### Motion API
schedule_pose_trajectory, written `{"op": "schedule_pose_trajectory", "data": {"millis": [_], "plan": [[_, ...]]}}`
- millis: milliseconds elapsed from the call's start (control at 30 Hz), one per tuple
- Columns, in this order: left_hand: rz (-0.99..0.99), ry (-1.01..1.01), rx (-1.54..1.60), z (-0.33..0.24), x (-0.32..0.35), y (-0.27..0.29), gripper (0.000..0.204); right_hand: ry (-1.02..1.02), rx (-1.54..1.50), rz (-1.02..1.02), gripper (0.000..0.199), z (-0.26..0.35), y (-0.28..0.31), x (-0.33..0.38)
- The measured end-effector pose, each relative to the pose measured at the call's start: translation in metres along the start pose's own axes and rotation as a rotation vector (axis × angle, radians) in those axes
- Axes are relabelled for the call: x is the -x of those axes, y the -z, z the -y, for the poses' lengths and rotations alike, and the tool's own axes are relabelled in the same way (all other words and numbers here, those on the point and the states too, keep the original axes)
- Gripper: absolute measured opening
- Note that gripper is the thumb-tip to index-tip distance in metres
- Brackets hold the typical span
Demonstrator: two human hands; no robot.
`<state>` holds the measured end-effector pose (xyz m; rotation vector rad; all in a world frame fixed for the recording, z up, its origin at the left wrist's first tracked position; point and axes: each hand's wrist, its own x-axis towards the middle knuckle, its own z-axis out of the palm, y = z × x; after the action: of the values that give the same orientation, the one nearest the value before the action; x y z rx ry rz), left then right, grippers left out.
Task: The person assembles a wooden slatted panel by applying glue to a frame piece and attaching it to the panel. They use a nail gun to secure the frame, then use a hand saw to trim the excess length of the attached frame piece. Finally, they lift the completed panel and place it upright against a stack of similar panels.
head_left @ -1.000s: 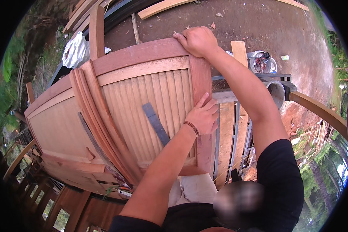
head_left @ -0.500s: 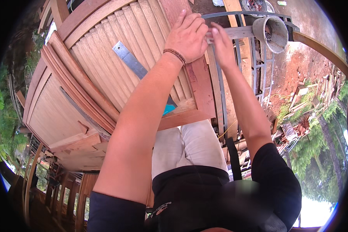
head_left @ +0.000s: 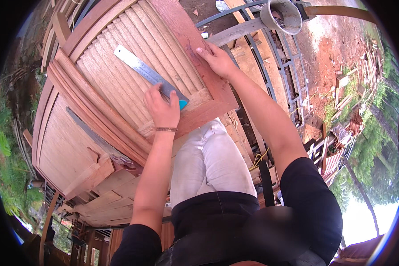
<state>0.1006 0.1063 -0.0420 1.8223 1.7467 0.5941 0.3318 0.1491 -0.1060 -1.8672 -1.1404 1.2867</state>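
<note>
A big reddish wooden door panel [head_left: 119, 88] with a ribbed, slatted middle fills most of the view, lying flat across the person's work stand with its near corner reaching out above their pale trousers [head_left: 208, 164]. Along its left side runs a stack of curved wooden mouldings [head_left: 93, 119], and behind it, to the right, a grey metal frame [head_left: 270, 66] and a grey bucket [head_left: 281, 15] sit on red earth. On the slats lies a long steel ruler [head_left: 142, 71], slanting from upper left down to the near corner. The left hand [head_left: 163, 111] rests on its lower end, fingers curled down over it and pressing it to the wood; something turquoise [head_left: 182, 104] peeps out just beside the fingertips, but whether it is a pencil, or gripped at all, I cannot tell. The right hand [head_left: 217, 60] lies flat on the panel's right stile, fingers fairly close together, holding nothing, simply steadying the frame. To my eye this is measuring or marking at the bottom corner of the slatted field. Next, I'd judge, the ruler has to stay dead still under that left hand while a line or reading is taken near the bottom rail.
</note>
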Motion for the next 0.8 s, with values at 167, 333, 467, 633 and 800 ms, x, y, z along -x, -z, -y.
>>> {"op": "schedule_pose_trajectory", "data": {"millis": [167,333,467,633,800], "plan": [[0.096,-0.161,-0.001,0.013,0.057,0.020,0.045,-0.250,-0.450,0.084,0.062,-0.019,0.038,0.029],[0.148,-0.272,-0.055,0.010,0.056,0.007,0.049,-0.020,-0.135,0.120,0.073,-0.018,0.006,0.036],[0.156,-0.389,-0.093,-0.003,0.043,-0.004,0.050,0.023,-0.101,0.103,0.076,-0.008,0.006,0.040],[0.105,-0.389,0.034,-0.024,0.001,-0.028,0.054,0.004,0.028,0.109,0.075,-0.003,0.001,0.045],[-0.128,-0.136,-0.064,-0.035,-0.065,-0.020,0.054,0.042,0.032,0.038,0.076,-0.021,-0.005,0.033]]}}
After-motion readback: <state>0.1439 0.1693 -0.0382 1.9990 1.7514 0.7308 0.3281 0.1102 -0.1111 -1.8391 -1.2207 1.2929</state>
